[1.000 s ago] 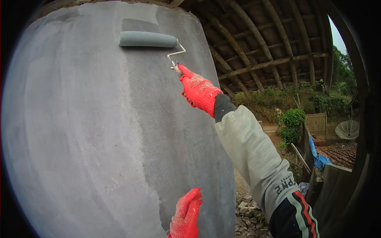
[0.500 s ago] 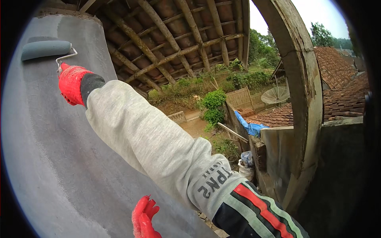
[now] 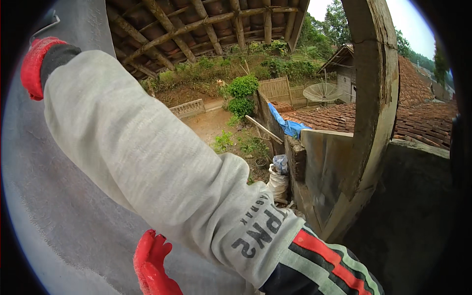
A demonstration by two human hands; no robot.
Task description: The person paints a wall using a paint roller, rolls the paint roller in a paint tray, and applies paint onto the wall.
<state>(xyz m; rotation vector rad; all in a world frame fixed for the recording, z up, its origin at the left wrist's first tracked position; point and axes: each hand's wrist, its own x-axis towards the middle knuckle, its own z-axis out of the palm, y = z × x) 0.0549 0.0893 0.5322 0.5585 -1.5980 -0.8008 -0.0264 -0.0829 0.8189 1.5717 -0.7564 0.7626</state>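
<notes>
My right arm, in a grey sleeve, reaches across to the far upper left. At its end my right hand [image 3: 37, 66], in a red glove, is closed on the handle of a paint roller [image 3: 47, 22]; the handle itself is mostly hidden by the glove. Only part of the roller's blue-grey sleeve and its bent wire frame shows, high on the grey wall [image 3: 59, 162] at the dark rim of the picture. Lower down, my left hand [image 3: 153, 263], also red-gloved, is held up near the wall with fingers apart and nothing in them. Whether it touches the wall I cannot tell.
A tiled roof on wooden poles [image 3: 196, 24] hangs overhead. To the right rises a thick wooden post [image 3: 371, 98] beside a low wall [image 3: 324, 162]. Below lie a white sack [image 3: 278, 184], a blue tarp [image 3: 290, 125] and a dirt yard [image 3: 199, 129]. A satellite dish [image 3: 322, 92] stands beyond.
My right hand and the roller have moved up and left toward the picture's rim. My left hand appears farther left and slightly higher. The background has shifted left in view.
</notes>
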